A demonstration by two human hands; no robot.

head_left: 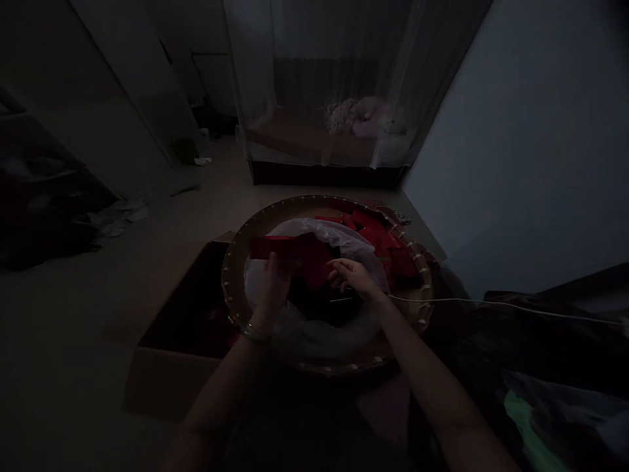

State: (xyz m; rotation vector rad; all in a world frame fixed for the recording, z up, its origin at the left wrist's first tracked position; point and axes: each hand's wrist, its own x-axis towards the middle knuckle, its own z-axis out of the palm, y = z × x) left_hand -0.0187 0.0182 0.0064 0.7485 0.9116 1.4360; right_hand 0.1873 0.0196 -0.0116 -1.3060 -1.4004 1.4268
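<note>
A round woven bamboo tray (227, 278) is in front of me, with a crumpled translucent plastic bag (319, 337) open inside it. Dark material (327, 308) fills the bag's middle. Over it lies a red piece (309, 252), its kind unclear in the low light. My left hand (275, 282), smeared by motion, is at the red piece's left part; its grip is unclear. At the red piece's right edge, my right hand (351, 275) is closed in a pinch, but what is between the fingertips is too small to name. Several red pieces (376, 233) lie along the tray's far right side.
A cardboard box (171, 367) stands under the tray's left side. From near my right wrist a white cord (491, 303) runs right. Dark bags (555, 347) lie at right, beside a pale wall (531, 131). Beyond the tray is a curtained bed (304, 141).
</note>
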